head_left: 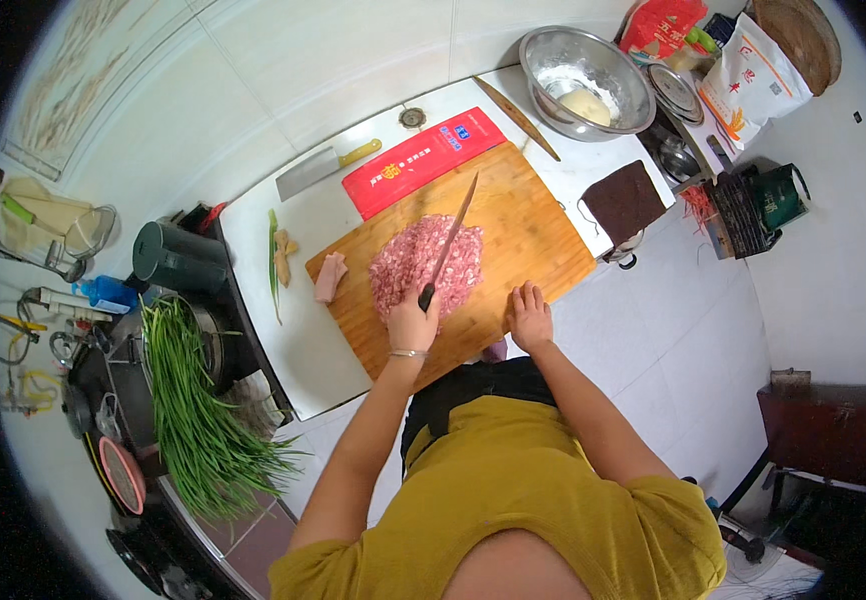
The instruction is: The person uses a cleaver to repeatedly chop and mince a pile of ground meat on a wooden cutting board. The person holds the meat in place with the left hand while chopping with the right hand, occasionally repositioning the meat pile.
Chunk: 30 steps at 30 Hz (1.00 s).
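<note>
My left hand (pixel 411 328) grips the black handle of a long knife (pixel 455 232). Its narrow blade points away from me, slanting over a flat pile of minced meat (pixel 399 262) on a wooden cutting board (pixel 525 226). Near the board's front right edge, my right hand (pixel 530 318) rests with its fingers laid on the wood, holding nothing. Left of the mince, a pale pink chunk of meat (pixel 330 278) lies on the board. Ginger (pixel 287 243) and a green onion (pixel 274 262) are on the white table beside it.
Behind the board are a cleaver (pixel 307 176), a red flat package (pixel 423 160) and a wooden stick (pixel 516 118). At back right a steel bowl (pixel 543 85) holds dough. A dark square mat (pixel 629 203) lies right; green chives (pixel 193 420) fill the left side.
</note>
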Motion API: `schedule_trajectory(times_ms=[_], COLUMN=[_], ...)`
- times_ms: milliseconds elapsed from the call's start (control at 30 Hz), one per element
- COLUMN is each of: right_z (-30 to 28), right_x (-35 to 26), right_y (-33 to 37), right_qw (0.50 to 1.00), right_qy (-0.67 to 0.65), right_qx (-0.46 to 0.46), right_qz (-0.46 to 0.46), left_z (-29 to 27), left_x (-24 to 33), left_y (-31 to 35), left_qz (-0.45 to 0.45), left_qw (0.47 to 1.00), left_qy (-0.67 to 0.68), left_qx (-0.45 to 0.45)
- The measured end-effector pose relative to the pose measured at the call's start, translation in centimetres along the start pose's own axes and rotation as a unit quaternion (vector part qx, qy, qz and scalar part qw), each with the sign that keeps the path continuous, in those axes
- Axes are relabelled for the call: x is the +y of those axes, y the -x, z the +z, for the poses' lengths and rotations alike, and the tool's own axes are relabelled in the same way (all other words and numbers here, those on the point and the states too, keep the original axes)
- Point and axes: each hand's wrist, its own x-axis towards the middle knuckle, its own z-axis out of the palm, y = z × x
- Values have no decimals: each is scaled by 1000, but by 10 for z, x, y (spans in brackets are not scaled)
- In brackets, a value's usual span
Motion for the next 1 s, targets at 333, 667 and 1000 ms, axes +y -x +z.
schedule_trajectory(times_ms=[333, 667, 1000], right_z=[-2, -3, -4], right_x=[4, 9, 12], right_y=[-1, -1, 0], right_qw=[1000, 1000, 1000], right_qy=[1, -12, -9], right_qx=[-23, 10, 9], right_qz=[5, -19, -23], left_z=[-1, -4, -8], left_x=[18, 38, 40], left_y=[-6, -12, -8], left_qz=[-10, -74, -62], left_qw=[999, 988, 990], left_qy=[2, -69, -82], left_qx=[-31, -120, -101])
